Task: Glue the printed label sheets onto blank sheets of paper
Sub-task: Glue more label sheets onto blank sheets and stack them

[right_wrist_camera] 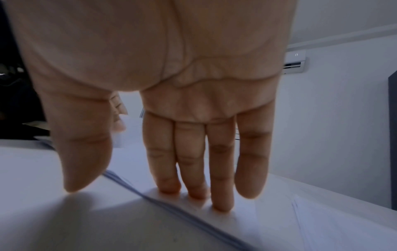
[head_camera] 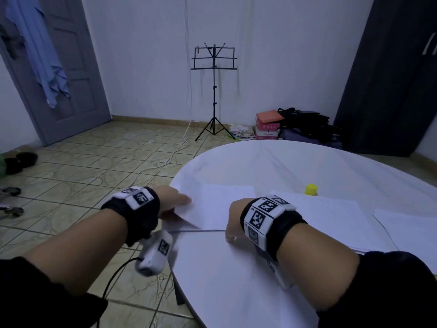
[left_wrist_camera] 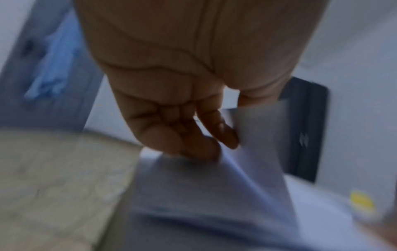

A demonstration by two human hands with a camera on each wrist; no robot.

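A white sheet (head_camera: 217,207) with faint print lies on top of a paper stack at the left of the round white table (head_camera: 283,162). My left hand (head_camera: 175,201) pinches that sheet's left edge, thumb on top and fingers underneath. In the blurred left wrist view the sheet (left_wrist_camera: 257,161) rises bent between the fingers (left_wrist_camera: 217,132) and the thumb. My right hand (head_camera: 233,223) presses straight fingertips (right_wrist_camera: 193,190) on the stack (right_wrist_camera: 247,229) near its front edge, with the thumb off to the side over the bare table (right_wrist_camera: 64,220). A yellow-capped glue stick (head_camera: 311,189) stands behind the papers.
More white sheets (head_camera: 331,221) lie to the right, with another sheet (head_camera: 406,228) at the far right edge. The table's left rim is right beside my left wrist. On the floor beyond stand a music stand (head_camera: 214,91), boxes and bags (head_camera: 295,126).
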